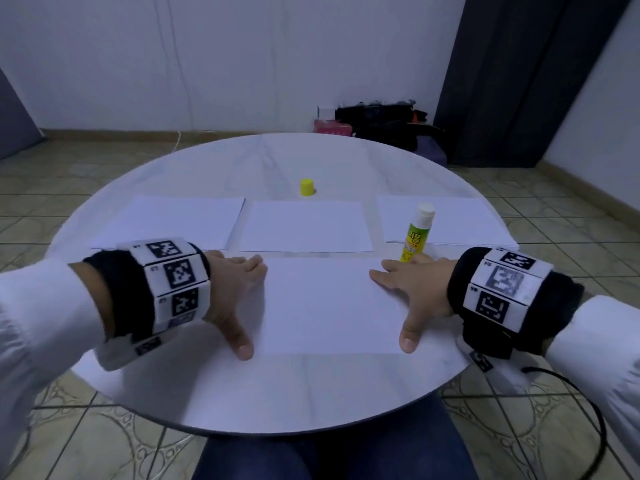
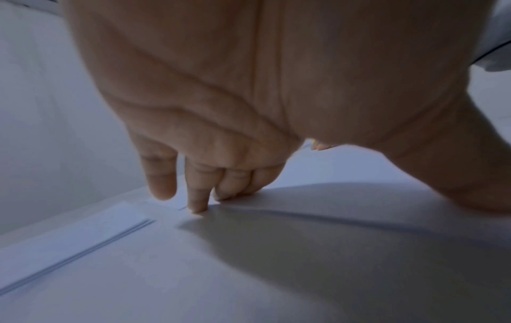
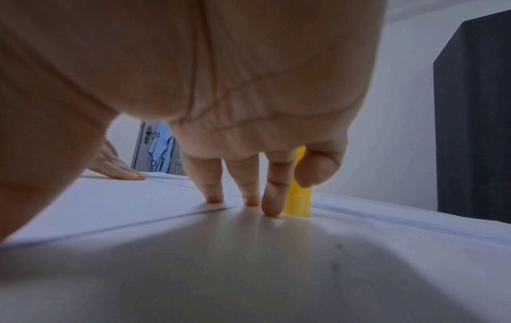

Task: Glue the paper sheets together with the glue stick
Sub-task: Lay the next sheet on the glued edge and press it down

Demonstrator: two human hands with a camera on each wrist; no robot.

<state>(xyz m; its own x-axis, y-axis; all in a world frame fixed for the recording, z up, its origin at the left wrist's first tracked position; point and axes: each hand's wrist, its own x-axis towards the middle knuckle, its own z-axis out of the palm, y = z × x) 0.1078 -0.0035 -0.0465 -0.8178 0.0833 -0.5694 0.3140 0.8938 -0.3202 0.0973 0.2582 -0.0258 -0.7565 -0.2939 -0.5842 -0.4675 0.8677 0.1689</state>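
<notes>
Pressing flat on the near paper sheet with both hands — left hand at its left edge, right hand at its right edge, fingers straight and spread, thumbs pointing back along the sides, nothing gripped in either. Seen from the left wrist, fingertips touching down right at the sheet's far corner; from the right wrist, fingertips planted at the sheet's far right corner, just beside the base of the glue stick. Standing upright at the near left corner of the right sheet, that glue stick — yellow-green label, white top, uncapped. Sitting apart, further back on the round white table, its yellow cap, just beyond the middle sheet. Lying to the left, a thin stack of sheets. Past the table, against the wall, a dark pile of bags on the tiled floor.
</notes>
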